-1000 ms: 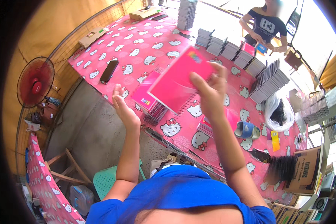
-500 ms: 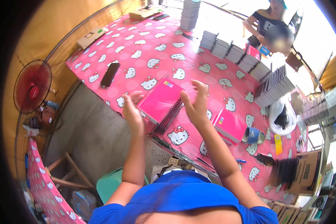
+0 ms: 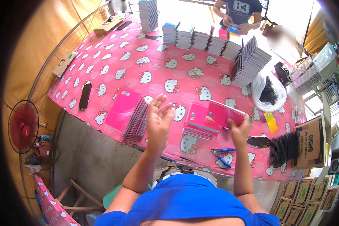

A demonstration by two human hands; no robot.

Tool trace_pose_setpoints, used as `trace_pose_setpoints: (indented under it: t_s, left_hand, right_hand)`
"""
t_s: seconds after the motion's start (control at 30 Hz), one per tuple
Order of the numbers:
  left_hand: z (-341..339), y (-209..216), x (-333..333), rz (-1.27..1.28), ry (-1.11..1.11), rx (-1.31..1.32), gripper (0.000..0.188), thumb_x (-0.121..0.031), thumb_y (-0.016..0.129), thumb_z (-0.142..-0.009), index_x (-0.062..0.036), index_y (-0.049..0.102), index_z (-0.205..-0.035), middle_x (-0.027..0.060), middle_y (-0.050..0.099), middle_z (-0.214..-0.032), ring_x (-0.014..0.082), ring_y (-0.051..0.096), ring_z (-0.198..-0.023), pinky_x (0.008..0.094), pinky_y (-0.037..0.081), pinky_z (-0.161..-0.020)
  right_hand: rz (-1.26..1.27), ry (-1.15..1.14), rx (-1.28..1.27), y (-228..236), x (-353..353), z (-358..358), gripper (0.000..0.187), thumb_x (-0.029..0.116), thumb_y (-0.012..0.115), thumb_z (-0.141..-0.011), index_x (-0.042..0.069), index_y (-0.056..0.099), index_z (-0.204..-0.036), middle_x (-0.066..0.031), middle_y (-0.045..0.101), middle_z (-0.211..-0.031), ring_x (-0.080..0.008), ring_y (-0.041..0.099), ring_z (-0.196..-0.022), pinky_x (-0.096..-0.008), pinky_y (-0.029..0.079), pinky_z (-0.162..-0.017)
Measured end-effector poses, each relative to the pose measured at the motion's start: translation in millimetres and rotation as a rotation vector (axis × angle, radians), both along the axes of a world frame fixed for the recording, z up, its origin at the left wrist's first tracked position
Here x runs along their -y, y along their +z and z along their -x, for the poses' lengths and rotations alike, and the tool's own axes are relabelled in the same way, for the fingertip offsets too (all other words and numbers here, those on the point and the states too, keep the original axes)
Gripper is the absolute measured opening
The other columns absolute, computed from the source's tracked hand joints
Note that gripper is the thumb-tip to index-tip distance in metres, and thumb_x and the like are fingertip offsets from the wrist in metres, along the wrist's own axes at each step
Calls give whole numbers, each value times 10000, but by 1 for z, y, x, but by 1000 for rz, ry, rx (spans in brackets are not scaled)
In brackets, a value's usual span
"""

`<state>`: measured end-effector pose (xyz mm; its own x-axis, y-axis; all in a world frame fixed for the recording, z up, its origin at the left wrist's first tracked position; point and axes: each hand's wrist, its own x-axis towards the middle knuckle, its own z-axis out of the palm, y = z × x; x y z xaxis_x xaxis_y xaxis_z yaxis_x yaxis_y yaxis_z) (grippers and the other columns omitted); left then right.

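A pink notebook [image 3: 221,112] with a row of holes along one edge is pinched in the fingers of my right hand [image 3: 240,130]. It is lifted at a tilt over a short stack of similar pink notebooks [image 3: 197,115], which show no coils. My left hand [image 3: 160,119] is held up with its fingers apart and nothing in it, between that stack and a pile of pink spiral notebooks [image 3: 121,110] with dark coils. Blue-handled pliers [image 3: 223,156] lie on the table near its front edge.
Black coils [image 3: 284,149] stand before a cardboard box [image 3: 312,145]. A white bag [image 3: 258,100] holds more black coils. A black phone [image 3: 85,96] lies at the left. Notebook stacks [image 3: 199,39] line the far side, where another person's hands [image 3: 235,27] hold something colourful.
My right hand has gone from beside the spiral pile to the uncoiled stack and taken hold of a notebook. My left hand has shifted right of the spiral pile. The view has swung right.
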<state>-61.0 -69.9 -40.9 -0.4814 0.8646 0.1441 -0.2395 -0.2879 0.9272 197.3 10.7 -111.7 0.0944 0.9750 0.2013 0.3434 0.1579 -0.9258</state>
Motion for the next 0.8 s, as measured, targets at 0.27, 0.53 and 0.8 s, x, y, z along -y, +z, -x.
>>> trace_pose_setpoints:
  t_s: [0.27,0.53,0.8]
  left_hand:
    - [-74,-39,-31,60,123,-707,755,26,612,-838,-109,223,-1470,222,303,-1450,334,421,-1271,469,266,-1094]
    - [-88,-28,-46,-14,94,-1048,106,-199,743,-770,-134,745,-854,-10,690,-849,211,564,-954,390,343,-908]
    - [-93,-24,-57,-118,81,-1118,132,-200,742,-766,-147,743,-887,-18,662,-846,177,549,-906,368,346,-853]
  right_hand:
    - [0,316,-86,-2,-1,40,357,51,771,-737,45,454,-901,-110,584,-827,-222,587,-789,-344,471,-696]
    - [-272,105,381,17,-15,-86,437,211,793,-687,6,609,-1027,-162,587,-1049,-347,559,-985,-431,432,-882]
    - [143,-463,1047,-81,28,-287,219,207,722,-779,34,621,-870,-158,605,-899,-353,594,-897,-451,476,-778]
